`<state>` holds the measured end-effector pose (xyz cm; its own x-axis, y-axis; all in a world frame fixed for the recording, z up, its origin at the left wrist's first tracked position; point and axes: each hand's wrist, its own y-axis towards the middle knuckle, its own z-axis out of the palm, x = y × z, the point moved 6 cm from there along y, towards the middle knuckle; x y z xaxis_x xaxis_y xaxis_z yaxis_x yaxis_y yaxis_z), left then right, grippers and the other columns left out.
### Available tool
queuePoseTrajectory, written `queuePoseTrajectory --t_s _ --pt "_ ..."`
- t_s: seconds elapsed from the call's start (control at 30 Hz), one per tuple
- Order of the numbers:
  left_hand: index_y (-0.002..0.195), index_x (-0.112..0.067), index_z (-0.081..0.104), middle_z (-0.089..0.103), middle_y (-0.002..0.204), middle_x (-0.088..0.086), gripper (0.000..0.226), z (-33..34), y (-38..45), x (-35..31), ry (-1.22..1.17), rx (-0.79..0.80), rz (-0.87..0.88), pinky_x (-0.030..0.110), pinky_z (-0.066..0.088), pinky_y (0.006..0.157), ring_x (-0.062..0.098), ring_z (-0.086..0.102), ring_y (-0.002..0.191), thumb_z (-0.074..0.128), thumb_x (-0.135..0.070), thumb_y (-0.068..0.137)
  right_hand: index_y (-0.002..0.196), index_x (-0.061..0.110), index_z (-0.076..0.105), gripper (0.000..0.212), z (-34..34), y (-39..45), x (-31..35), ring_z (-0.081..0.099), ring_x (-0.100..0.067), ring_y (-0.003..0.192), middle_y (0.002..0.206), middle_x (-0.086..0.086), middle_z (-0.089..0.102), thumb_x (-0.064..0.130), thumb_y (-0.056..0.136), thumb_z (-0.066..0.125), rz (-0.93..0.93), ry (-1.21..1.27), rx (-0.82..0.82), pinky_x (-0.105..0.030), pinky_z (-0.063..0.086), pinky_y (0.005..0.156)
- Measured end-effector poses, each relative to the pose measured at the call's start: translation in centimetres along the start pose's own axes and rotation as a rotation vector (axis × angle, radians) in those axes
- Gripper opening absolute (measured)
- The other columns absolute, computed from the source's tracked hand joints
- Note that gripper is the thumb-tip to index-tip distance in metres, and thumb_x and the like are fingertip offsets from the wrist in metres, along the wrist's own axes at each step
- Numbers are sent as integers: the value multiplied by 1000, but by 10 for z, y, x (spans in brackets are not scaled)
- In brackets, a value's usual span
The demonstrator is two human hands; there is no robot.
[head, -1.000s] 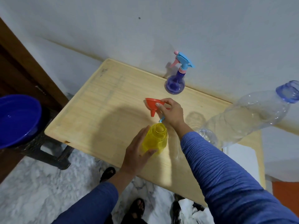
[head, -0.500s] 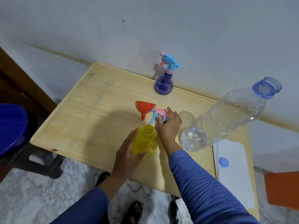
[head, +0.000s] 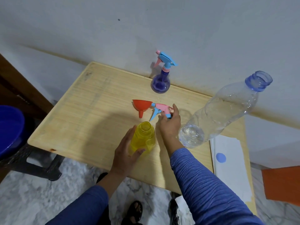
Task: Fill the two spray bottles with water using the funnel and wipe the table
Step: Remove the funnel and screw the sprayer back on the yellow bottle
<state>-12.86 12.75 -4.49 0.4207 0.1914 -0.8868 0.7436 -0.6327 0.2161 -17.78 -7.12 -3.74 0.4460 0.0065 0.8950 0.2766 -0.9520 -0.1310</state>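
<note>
Left hand wrapped round open-necked translucent yellow plastic spray bottle, upright on pale wooden table. Right hand at bottle's 1 o'clock, fingers pinching loose pink-and-blue trigger sprayer head. Orange plastic funnel at 12, on its side. Purple capped spray bottle beyond. Tall clear plastic water bottle at 3.

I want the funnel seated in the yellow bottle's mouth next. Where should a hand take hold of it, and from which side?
Pinch the wide rim of the orange funnel from above, at its far edge. It lies tipped on the table with the spout pointing toward the yellow bottle, so a rim grip probably leaves the spout free to go in.
</note>
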Motion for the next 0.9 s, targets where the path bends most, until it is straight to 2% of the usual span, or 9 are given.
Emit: queuePoseTrajectory --t_s 0.17,0.27,0.33,0.4,0.47,0.57,0.63,0.73,0.9 --pt "140 -44 22 37 142 -8 74 1 -1 1 -5 9 5 3 27 100 1 36 128 49 -71 77 140 35 35 63 -14 -5 52 57 -15 92 107 -10 57 11 88 59 -129 151 -22 -22 45 86" --pt "140 -38 26 35 142 -11 78 0 -2 2 8 13 -10 11 30 100 2 36 127 46 -75 75 142 34 34 65 -28 -12 94 52 -10 90 104 -8 55 10 87 59 -287 181 -26 -6 40 76" --pt "139 -39 24 33 141 -14 80 0 -2 -1 7 24 -12 14 30 100 -2 33 127 44 -78 72 140 32 38 62 -40 -18 122 50 -1 89 105 -5 53 10 87 59 -363 197 -27 -2 39 78" --pt "139 -42 23 32 140 -18 80 -1 -2 -4 3 38 -19 13 30 99 -5 32 125 45 -78 71 137 31 43 58 -52 -25 146 50 7 86 106 -3 51 9 86 60 -412 227 -28 -3 39 80" --pt "138 -42 24 34 140 -20 80 -2 -1 -6 -14 36 -17 8 29 97 -7 34 124 45 -79 70 134 30 47 55 -67 -33 169 51 6 83 105 -4 52 11 85 63 -461 278 -40 -3 40 79" --pt "138 -35 28 35 137 -22 83 -3 1 -12 -47 31 19 -4 25 92 -14 32 121 46 -79 69 131 31 50 53 -88 -47 196 53 -2 82 104 -11 56 12 83 65 -506 356 -68 -19 46 86" --pt "138 -31 31 36 135 -20 81 -3 1 -14 -60 26 30 -5 24 92 -15 32 120 53 -70 70 130 32 50 53 -100 -57 208 54 -7 83 101 -12 57 11 83 64 -531 406 -89 -26 48 87" --pt "135 -41 29 36 137 -20 74 -3 0 -12 -76 24 -19 -3 23 94 -9 34 121 57 -53 67 131 29 50 53 -111 -69 215 52 -6 79 91 -4 55 11 83 65 -568 465 -106 -25 49 85" --pt "135 -47 26 31 135 -32 73 -2 -1 -10 -82 32 1 -3 23 95 -16 29 122 58 -52 69 130 28 50 53 -108 -85 205 52 -5 79 87 -1 53 8 83 65 -559 512 -88 -21 49 83"
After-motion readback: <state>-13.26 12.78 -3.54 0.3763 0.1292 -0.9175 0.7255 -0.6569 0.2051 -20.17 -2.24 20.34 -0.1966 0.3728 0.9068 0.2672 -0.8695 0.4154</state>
